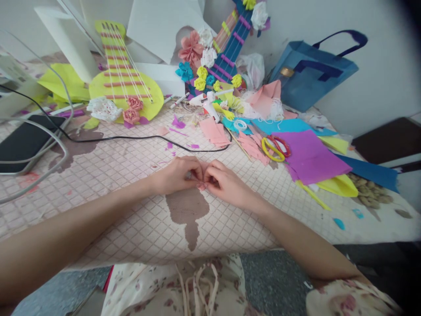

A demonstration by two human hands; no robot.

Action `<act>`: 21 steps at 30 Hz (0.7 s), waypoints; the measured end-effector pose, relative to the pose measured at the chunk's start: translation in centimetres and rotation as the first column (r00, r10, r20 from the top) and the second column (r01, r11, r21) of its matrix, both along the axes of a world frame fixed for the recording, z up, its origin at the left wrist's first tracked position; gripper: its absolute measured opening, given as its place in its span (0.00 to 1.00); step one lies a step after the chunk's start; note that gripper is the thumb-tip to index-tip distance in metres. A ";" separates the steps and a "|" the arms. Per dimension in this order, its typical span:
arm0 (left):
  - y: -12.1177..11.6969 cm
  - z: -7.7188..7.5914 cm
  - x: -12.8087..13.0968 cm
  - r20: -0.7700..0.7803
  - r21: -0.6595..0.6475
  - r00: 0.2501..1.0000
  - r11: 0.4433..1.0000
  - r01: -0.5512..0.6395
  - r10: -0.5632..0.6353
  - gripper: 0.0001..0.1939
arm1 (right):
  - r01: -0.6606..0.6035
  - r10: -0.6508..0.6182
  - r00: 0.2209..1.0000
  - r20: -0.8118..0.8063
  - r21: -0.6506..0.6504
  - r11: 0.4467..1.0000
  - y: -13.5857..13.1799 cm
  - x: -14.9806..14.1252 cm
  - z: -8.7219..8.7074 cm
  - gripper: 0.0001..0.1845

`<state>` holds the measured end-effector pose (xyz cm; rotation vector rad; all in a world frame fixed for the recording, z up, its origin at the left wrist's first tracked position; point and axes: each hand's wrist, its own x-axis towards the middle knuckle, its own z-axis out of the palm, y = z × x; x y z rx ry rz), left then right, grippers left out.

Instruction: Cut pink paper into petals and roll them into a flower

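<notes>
My left hand [179,174] and my right hand [225,182] meet over the near middle of the table. Both pinch a small pink paper piece [201,186], mostly covered by my fingers, so its shape cannot be made out. Beyond my hands lie pink paper pieces [214,131] and a white glue gun [208,105]. To the right, scissors with yellow and red handles [273,150] rest against a purple paper sheet [315,160].
A yellow paper guitar [126,81] and a blue one [226,50] with paper flowers lean at the back. A black cable [131,138] crosses the table beyond my hands. A phone [28,140] lies left; a blue bag [312,72] stands back right.
</notes>
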<state>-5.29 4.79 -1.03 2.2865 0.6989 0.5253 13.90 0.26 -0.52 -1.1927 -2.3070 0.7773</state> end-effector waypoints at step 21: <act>-0.5 0.3 0.0 -0.075 0.039 0.997 0.999 -0.024 0.027 0.04 | 0.009 -0.010 0.999 0.052 0.028 1.000 -0.2 -0.1 0.0 0.04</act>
